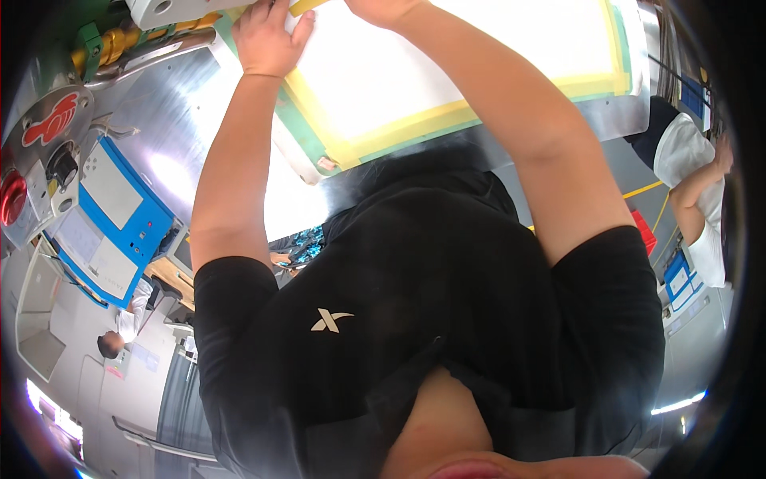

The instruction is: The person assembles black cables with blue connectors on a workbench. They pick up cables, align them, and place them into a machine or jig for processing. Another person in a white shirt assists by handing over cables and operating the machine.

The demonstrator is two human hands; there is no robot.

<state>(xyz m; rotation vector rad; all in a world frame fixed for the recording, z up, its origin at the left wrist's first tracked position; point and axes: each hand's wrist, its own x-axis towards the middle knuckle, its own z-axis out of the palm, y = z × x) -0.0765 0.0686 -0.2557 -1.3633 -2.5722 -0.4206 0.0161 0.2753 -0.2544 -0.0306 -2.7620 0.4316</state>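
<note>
My left hand [267, 38] rests at the top edge of the view, over the taped left border of a bright white panel [383, 76]. Its thumb stands apart from the fingers, whose tips are partly cut off. Beside it a short yellow strip that looks like tape [306, 6] spans part of the gap toward my right hand [387, 9]. Only the back of the right hand shows; its fingers lie beyond the frame, so whether it holds the strip is hidden. Yellow tape [415, 126] and green tape [431, 137] line the panel's edges.
A metal machine table [171, 120] lies under the panel. Left are a red button [13, 198], a black knob [62, 166] and a blue-and-white cabinet [120, 215]. One person in white [690, 160] is at the right, another [132, 319] at far left.
</note>
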